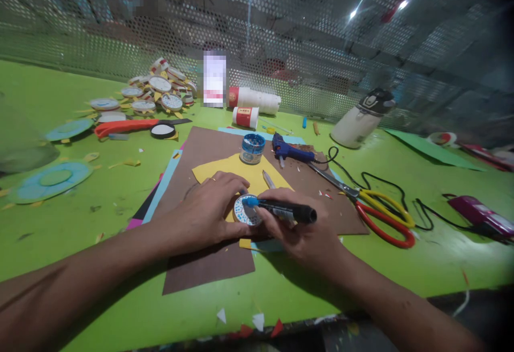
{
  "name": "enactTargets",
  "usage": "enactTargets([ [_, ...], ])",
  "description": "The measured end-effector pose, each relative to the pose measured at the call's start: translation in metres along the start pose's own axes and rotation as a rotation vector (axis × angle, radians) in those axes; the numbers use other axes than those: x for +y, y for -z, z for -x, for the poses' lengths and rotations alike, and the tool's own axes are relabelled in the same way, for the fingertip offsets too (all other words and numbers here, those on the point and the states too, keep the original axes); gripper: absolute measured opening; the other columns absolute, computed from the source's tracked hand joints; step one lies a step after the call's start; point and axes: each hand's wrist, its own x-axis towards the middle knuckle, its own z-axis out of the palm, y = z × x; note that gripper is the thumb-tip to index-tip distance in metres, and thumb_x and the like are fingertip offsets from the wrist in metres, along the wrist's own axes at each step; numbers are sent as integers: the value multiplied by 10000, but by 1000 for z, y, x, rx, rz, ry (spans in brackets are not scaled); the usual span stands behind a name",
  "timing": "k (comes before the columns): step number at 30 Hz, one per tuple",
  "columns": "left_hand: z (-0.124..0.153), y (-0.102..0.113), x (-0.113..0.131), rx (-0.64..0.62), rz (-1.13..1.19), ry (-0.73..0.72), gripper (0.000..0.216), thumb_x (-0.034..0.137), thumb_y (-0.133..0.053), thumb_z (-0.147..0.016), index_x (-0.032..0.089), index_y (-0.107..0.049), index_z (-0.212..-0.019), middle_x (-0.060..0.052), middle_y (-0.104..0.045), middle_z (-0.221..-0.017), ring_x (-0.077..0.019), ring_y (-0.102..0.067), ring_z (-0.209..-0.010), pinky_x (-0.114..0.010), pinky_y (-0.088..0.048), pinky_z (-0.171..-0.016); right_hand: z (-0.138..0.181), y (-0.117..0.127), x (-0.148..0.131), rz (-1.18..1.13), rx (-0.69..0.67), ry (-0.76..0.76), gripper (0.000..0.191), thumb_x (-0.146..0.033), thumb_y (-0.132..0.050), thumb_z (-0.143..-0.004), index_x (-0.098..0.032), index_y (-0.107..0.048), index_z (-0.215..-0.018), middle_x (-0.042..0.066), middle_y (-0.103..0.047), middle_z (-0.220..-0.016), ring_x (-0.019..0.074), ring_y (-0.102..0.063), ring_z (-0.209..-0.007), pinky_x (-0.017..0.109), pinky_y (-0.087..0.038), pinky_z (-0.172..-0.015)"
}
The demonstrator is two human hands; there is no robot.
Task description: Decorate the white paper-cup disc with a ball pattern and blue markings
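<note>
My left hand [212, 202] has its thumb and fingers closed round a small white paper-cup disc [242, 216], steadying it on the paper sheets. Blue dots and lines mark the disc's face. In my right hand [309, 237] is a black marker [289, 211], gripped like a pen, its blue tip end over the disc. Part of the disc is hidden by the marker and fingers. Beneath lie yellow paper [219, 167] and brown card [196, 151]. An open jar of blue paint [252, 150] stands just beyond, and a pen [268, 180] lies beside my right hand.
A blue glue gun [295, 151] with a black cord and large scissors [361, 202] lie to the right. Back left are piled similar discs [160, 83] and an orange-handled knife [128, 127]. Paper cups [246, 117], a phone [214, 79] and a white bottle [357, 122] stand farther back.
</note>
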Motion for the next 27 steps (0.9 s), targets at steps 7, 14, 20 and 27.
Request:
enactTargets([
  [7,-1,2,2,-6,-3,4,426,533,-699,-791,200,-590,-1035,-120,-633,-1209,-339,-549,-1130,-507,-481,-906,3,-2,0,5,27,7,78,-163,-620,-893,-183,-657,-959,26,-719,-842,130,-678,-743,228,-538,-695],
  [14,-2,4,6,-38,-10,51,434,450,-788,-715,199,-608,-1021,-116,-624,-1228,-351,-549,-1154,-511,-483,-925,6,-3,2,-170,288,-262,122,-290,-693,-862,-187,-678,-925,-2,-688,-717,116,-647,-560,226,-547,-529],
  [20,-3,6,9,-43,-19,52,436,438,-782,-721,191,-598,-1030,-122,-627,-1228,-355,-544,-1160,-515,-480,-929,4,-5,2,-219,311,-327,129,-302,-706,-838,-178,-670,-847,-23,-645,-601,108,-608,-518,226,-539,-515],
  [27,-1,5,9,-31,-17,51,400,404,-766,-742,192,-604,-1041,-117,-629,-1215,-337,-554,-1143,-498,-475,-934,3,-2,2,-232,294,-399,137,-316,-692,-831,-191,-687,-884,-12,-647,-621,132,-601,-548,291,-547,-576],
])
